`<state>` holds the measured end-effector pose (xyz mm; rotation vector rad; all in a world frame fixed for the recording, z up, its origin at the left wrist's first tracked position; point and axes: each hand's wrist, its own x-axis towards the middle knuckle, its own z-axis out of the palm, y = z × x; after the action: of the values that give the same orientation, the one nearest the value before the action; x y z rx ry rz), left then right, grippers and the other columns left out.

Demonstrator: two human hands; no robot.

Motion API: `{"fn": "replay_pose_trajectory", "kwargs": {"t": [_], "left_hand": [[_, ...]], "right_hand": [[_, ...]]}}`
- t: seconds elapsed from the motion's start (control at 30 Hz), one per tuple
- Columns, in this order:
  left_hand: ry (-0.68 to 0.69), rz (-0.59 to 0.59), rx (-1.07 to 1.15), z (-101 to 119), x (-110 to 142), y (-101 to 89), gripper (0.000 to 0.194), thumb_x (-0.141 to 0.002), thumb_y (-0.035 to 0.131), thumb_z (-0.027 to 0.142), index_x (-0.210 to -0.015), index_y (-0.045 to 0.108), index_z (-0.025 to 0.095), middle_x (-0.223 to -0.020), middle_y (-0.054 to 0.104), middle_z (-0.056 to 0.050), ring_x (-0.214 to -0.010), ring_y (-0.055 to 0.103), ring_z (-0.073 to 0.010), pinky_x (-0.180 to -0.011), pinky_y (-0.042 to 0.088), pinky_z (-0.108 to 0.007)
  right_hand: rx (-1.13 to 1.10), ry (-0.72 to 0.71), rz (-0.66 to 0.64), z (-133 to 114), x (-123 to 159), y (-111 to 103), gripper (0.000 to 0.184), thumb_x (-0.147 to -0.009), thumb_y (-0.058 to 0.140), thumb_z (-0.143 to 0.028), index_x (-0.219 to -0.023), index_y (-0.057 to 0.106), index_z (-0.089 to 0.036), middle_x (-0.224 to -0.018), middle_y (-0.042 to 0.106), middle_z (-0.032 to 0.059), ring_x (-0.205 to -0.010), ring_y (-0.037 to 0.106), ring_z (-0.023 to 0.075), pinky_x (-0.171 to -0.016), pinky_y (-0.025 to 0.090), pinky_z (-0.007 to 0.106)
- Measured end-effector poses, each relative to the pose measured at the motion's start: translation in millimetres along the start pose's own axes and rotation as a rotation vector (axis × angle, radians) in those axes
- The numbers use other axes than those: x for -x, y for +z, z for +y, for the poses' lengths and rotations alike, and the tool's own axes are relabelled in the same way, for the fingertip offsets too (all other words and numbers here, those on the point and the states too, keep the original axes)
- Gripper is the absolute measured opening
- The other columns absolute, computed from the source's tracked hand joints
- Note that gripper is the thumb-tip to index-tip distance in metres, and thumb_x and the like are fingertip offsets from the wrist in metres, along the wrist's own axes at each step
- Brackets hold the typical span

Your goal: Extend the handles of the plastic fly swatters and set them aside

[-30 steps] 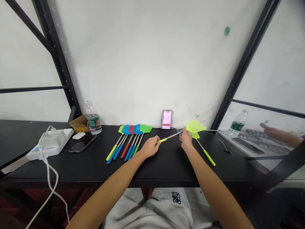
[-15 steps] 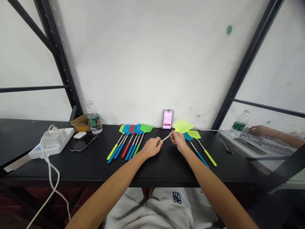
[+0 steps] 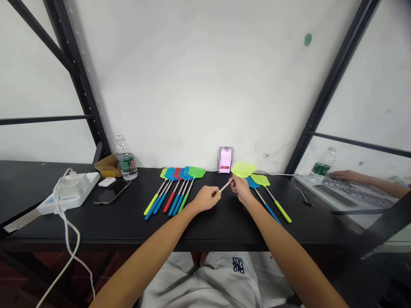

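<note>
Between my hands is a yellow-green fly swatter (image 3: 244,169), tilted over the black table. My left hand (image 3: 207,198) is closed around its handle, which mostly disappears inside the fist. My right hand (image 3: 240,188) pinches the metal shaft close to the perforated head. To the left lies a row of several fly swatters in yellow, blue, red and green, the green one (image 3: 196,172) nearest my left hand. By my right hand rest a blue fly swatter (image 3: 252,183) and another yellow-green fly swatter (image 3: 260,180), their handles pointing toward me.
A phone with a lit screen (image 3: 225,160) leans against the wall. On the left are a water bottle (image 3: 127,159), a cardboard box (image 3: 108,166), a white case (image 3: 107,182), a dark phone (image 3: 112,192) and a power strip (image 3: 73,192). Beyond the right frame, another person's hand (image 3: 346,175) rests near a laptop (image 3: 343,194).
The held fly swatter's head has shifted slightly left and down. My hands keep nearly the same places and the same grip. The other person's hand has moved a little left.
</note>
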<state>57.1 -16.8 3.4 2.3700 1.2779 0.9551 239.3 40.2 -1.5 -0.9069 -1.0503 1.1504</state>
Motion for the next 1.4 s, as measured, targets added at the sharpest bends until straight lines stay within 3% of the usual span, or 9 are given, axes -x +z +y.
{"fn": "replay_pose_trajectory", "kwargs": {"t": [0.5,1.07,1.23,1.4], "left_hand": [[-0.007,0.002,-0.184,3.5,-6.3,7.9,0.026,-0.088,0.047,0.034,-0.071,0.06,0.02,-0.061,0.055,0.0,-0.056,0.045,-0.0127,-0.055,0.025,-0.025],[0.018,-0.013,-0.17,6.7,-8.2,8.5,0.026,-0.087,0.047,0.034,-0.068,0.057,0.019,-0.06,0.054,0.0,-0.055,0.044,-0.0123,-0.055,0.024,-0.025],[0.02,-0.064,-0.026,5.2,-6.5,9.9,0.028,-0.087,0.047,0.034,-0.066,0.055,0.018,-0.056,0.048,0.002,-0.054,0.041,-0.0104,-0.054,0.025,-0.024],[0.032,-0.08,-0.038,2.9,-5.3,8.7,0.028,-0.087,0.047,0.035,-0.066,0.055,0.018,-0.056,0.048,0.003,-0.054,0.039,-0.0099,-0.054,0.025,-0.024]], "right_hand": [[-0.03,-0.005,0.071,0.4,-11.2,-6.3,0.039,-0.078,0.071,-0.046,-0.062,0.054,-0.014,-0.042,0.038,-0.0062,-0.033,0.026,0.0029,-0.031,0.016,0.016],[-0.06,0.047,0.126,0.4,-22.9,-18.0,0.032,-0.086,0.064,-0.03,-0.06,0.053,-0.013,-0.04,0.036,-0.0066,-0.03,0.024,0.002,-0.03,0.015,0.015],[-0.105,0.045,0.2,-8.9,-29.1,-33.6,0.031,-0.086,0.063,-0.025,-0.059,0.051,-0.014,-0.04,0.036,-0.0069,-0.031,0.023,0.0019,-0.029,0.014,0.014],[-0.122,0.043,0.188,-13.5,-35.3,-50.1,0.03,-0.086,0.063,-0.026,-0.061,0.051,-0.015,-0.041,0.037,-0.0065,-0.031,0.023,0.002,-0.027,0.015,0.015]]}}
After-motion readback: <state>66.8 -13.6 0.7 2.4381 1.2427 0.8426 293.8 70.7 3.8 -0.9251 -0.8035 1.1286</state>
